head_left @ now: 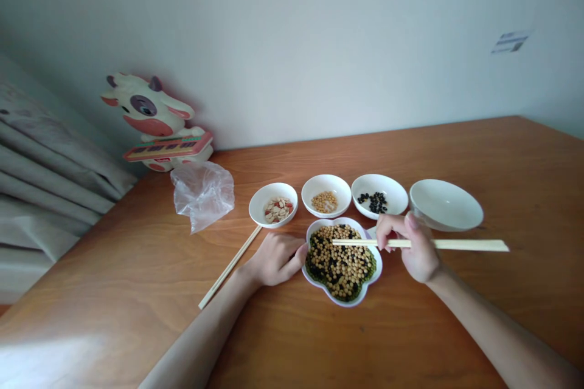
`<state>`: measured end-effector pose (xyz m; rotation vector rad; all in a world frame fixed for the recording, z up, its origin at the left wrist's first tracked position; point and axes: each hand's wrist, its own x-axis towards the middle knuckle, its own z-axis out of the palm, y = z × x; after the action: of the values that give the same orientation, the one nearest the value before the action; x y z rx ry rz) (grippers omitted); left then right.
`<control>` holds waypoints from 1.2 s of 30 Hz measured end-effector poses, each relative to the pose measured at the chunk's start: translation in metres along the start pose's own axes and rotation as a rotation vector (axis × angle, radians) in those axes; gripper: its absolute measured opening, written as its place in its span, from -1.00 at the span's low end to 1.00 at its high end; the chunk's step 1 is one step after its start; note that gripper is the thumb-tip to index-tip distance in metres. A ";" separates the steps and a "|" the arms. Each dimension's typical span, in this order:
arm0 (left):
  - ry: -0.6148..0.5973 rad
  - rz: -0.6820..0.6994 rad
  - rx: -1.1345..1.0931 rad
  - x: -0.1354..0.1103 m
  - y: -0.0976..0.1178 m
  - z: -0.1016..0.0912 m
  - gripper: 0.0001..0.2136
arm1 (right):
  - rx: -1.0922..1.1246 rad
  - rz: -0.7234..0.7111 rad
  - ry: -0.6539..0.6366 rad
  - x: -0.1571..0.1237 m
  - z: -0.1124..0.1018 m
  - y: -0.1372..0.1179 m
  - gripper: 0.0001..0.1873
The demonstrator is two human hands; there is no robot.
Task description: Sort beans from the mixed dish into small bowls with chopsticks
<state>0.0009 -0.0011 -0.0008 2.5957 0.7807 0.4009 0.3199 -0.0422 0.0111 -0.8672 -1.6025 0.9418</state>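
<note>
My right hand (408, 247) pinches a pair of wooden chopsticks (410, 243) level, their tips over the yellow soybeans and black beans (340, 261) in a white flower-shaped dish (337, 220). The beans lie on a dark green layer. My left hand (276, 259) grips the dish's left rim. Behind the dish stand white bowls of pale nut pieces (277, 209), small yellow beans (324, 202) and black beans (373, 202). A larger white bowl (446, 205) sits at the right, close to my right hand.
Everything stands on a wooden table (456, 316) against a pale wall. Further chopsticks (230, 266) lie left of my left hand. A crumpled plastic bag (203, 194) and a cow-shaped toy (152, 118) stand at the back left, near a grey curtain (45, 170).
</note>
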 end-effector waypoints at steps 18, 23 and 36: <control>0.006 0.030 -0.020 0.000 0.002 -0.001 -0.55 | 0.046 0.081 0.065 0.009 0.000 -0.005 -0.30; 0.005 0.019 -0.019 -0.001 0.001 -0.001 -0.56 | 0.114 0.126 0.101 0.010 0.001 -0.011 -0.28; -0.002 0.008 -0.029 -0.001 0.000 -0.001 -0.57 | 0.058 0.120 -0.184 0.000 0.016 -0.007 -0.23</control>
<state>-0.0007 -0.0013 -0.0005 2.5726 0.7577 0.4090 0.3033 -0.0475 0.0148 -0.8639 -1.6844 1.1759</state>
